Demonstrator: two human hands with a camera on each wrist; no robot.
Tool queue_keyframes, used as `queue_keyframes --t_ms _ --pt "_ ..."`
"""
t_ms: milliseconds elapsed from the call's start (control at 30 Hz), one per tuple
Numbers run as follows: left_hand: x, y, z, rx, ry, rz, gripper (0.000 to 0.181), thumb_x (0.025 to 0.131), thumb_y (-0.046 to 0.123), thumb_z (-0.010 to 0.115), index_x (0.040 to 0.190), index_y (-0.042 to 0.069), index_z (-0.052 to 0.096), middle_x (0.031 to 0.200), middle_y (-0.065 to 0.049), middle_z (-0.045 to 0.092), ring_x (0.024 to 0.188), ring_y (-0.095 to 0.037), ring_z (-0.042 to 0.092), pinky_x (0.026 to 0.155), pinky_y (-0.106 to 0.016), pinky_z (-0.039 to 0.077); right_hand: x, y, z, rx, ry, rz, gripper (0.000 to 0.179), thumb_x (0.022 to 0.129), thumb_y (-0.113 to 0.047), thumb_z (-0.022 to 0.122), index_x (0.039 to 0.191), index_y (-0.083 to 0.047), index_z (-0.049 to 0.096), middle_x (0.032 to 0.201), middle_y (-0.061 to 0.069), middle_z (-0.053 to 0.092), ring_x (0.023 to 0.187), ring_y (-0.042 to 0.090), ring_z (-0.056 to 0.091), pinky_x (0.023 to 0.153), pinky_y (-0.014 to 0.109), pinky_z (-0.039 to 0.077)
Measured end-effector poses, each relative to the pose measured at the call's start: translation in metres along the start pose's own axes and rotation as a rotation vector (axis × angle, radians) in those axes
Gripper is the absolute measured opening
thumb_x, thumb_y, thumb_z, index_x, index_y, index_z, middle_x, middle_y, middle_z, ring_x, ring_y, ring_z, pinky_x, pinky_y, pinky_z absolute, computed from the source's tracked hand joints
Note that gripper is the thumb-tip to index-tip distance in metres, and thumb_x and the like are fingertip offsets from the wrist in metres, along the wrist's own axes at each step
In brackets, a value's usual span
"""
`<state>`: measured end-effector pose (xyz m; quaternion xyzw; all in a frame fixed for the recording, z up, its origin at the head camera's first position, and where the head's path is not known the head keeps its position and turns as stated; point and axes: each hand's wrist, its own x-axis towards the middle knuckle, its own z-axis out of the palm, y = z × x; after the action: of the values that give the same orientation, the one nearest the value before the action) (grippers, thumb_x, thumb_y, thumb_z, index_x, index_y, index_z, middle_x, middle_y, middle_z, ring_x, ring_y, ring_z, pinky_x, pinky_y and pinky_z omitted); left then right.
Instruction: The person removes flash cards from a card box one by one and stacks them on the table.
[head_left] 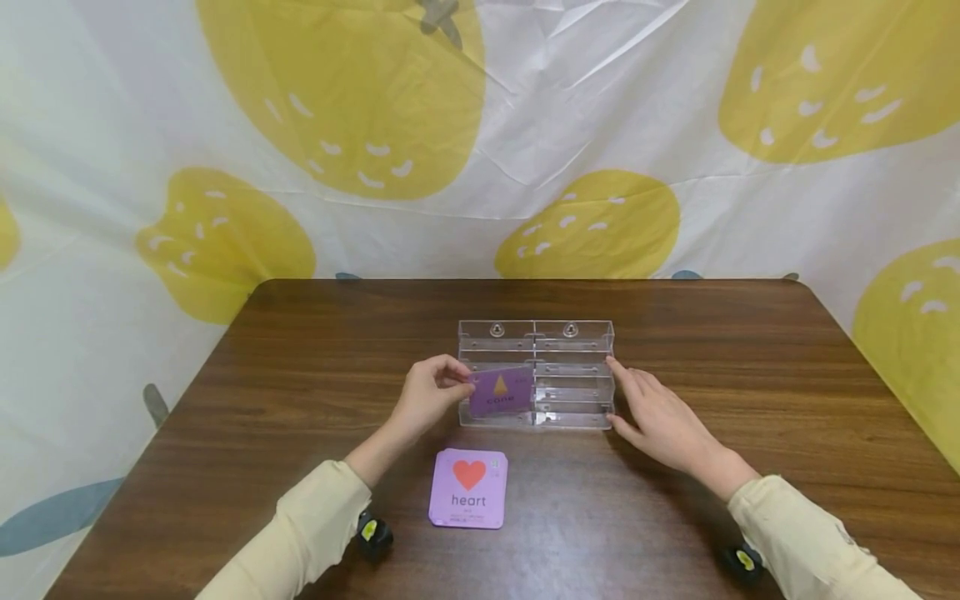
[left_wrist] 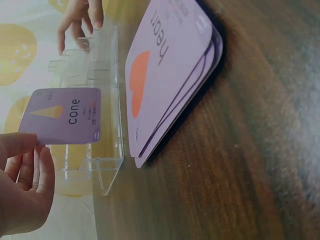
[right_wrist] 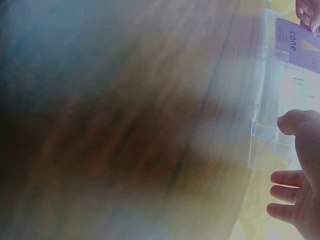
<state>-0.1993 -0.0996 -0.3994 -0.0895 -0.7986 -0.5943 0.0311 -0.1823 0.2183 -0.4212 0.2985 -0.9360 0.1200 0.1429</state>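
A purple flash card (head_left: 501, 392) printed "cone" with a yellow cone is pinched at its left edge by my left hand (head_left: 429, 395). It stands at the front left of a clear plastic rack (head_left: 573, 392) with tiered pockets in two columns; whether it sits inside a pocket I cannot tell. My right hand (head_left: 663, 417) touches the rack's right side, thumb low and fingers higher, fairly straight. In front of the rack lies a stack of purple cards (head_left: 468, 489), a red heart and "heart" on top. The left wrist view shows the stack's uneven edges (left_wrist: 187, 95).
Everything stands on a brown wood-grain table (head_left: 322, 367) with rounded far corners. Behind it hangs a white cloth (head_left: 420, 242) printed with large yellow fruit. Dark wrist devices (head_left: 372, 535) show at both sleeves.
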Motion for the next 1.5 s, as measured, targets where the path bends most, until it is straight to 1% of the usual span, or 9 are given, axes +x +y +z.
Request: queue_keyframes --t_ms 233,367,567,733,933,1000,1133,1267,1500 --pt "0.001 0.004 -0.003 -0.016 -0.006 -0.010 0.014 0.072 -0.010 0.067 0.084 -0.006 0.062 0.081 -0.015 0.065 0.068 -0.014 0.061 0.063 -0.024 0.052 -0.001 0.000 0.000 0.003 0.001 0.004 0.075 0.082 -0.021 0.064 0.138 0.005 0.023 0.119 0.027 0.049 0.109 0.037 0.048 0.092 0.048 0.039" --pt "0.000 0.008 -0.005 -0.023 -0.013 -0.025 0.014 0.072 -0.009 0.067 0.085 -0.007 0.061 0.081 -0.015 0.065 0.069 -0.014 0.061 0.063 -0.028 0.052 -0.001 0.000 0.000 0.002 0.005 0.003 0.075 0.081 -0.021 0.065 0.138 0.005 0.023 0.118 0.027 0.050 0.109 0.037 0.048 0.092 0.048 0.040" --pt "-0.004 0.016 -0.007 -0.052 -0.035 -0.046 0.015 0.074 -0.009 0.066 0.088 -0.008 0.061 0.085 -0.017 0.064 0.071 -0.014 0.061 0.062 -0.022 0.050 -0.001 0.000 0.000 0.000 0.004 0.003 0.075 0.081 -0.021 0.065 0.138 0.005 0.023 0.118 0.027 0.050 0.109 0.037 0.048 0.092 0.048 0.040" --pt "-0.004 0.014 -0.008 -0.068 -0.041 -0.039 0.015 0.074 -0.009 0.066 0.088 -0.008 0.060 0.083 -0.014 0.064 0.069 -0.010 0.060 0.061 -0.023 0.050 0.000 0.000 0.000 -0.003 0.005 0.002 0.075 0.081 -0.021 0.065 0.138 0.005 0.023 0.117 0.027 0.051 0.108 0.037 0.048 0.092 0.048 0.040" --pt "-0.004 0.017 -0.009 -0.089 -0.048 -0.030 0.015 0.074 -0.010 0.065 0.088 -0.010 0.060 0.081 -0.014 0.064 0.067 -0.008 0.060 0.064 -0.038 0.053 -0.001 0.000 0.000 -0.002 0.015 -0.007 0.075 0.081 -0.021 0.065 0.137 0.005 0.023 0.117 0.027 0.051 0.108 0.037 0.048 0.092 0.048 0.040" --pt "-0.005 0.018 -0.010 -0.099 -0.052 -0.035 0.015 0.075 -0.010 0.065 0.088 -0.010 0.059 0.080 -0.013 0.064 0.068 -0.008 0.060 0.065 -0.038 0.053 -0.001 0.001 0.000 -0.002 0.018 -0.009 0.075 0.081 -0.020 0.066 0.137 0.005 0.023 0.117 0.027 0.051 0.108 0.037 0.048 0.091 0.048 0.040" --pt "-0.007 0.022 -0.011 -0.111 -0.059 -0.051 0.016 0.074 -0.009 0.065 0.089 -0.010 0.059 0.081 -0.012 0.065 0.067 -0.008 0.060 0.065 -0.035 0.054 -0.001 0.001 0.002 -0.001 0.017 -0.010 0.076 0.080 -0.021 0.066 0.137 0.005 0.023 0.116 0.027 0.051 0.107 0.037 0.049 0.091 0.049 0.041" --pt "-0.012 0.028 -0.012 -0.111 -0.091 -0.062 0.016 0.075 -0.009 0.064 0.090 -0.010 0.058 0.081 -0.014 0.064 0.067 -0.007 0.059 0.067 -0.035 0.054 0.000 0.001 0.002 0.000 0.018 -0.008 0.076 0.080 -0.021 0.066 0.137 0.005 0.023 0.116 0.027 0.051 0.107 0.037 0.049 0.091 0.049 0.041" --pt "-0.019 0.038 -0.013 -0.137 -0.146 -0.070 0.018 0.075 -0.009 0.063 0.092 -0.012 0.057 0.081 -0.010 0.064 0.067 -0.007 0.059 0.063 -0.024 0.052 0.000 0.001 0.002 -0.004 0.018 -0.009 0.076 0.080 -0.021 0.066 0.137 0.005 0.024 0.116 0.027 0.051 0.107 0.037 0.049 0.091 0.049 0.041"
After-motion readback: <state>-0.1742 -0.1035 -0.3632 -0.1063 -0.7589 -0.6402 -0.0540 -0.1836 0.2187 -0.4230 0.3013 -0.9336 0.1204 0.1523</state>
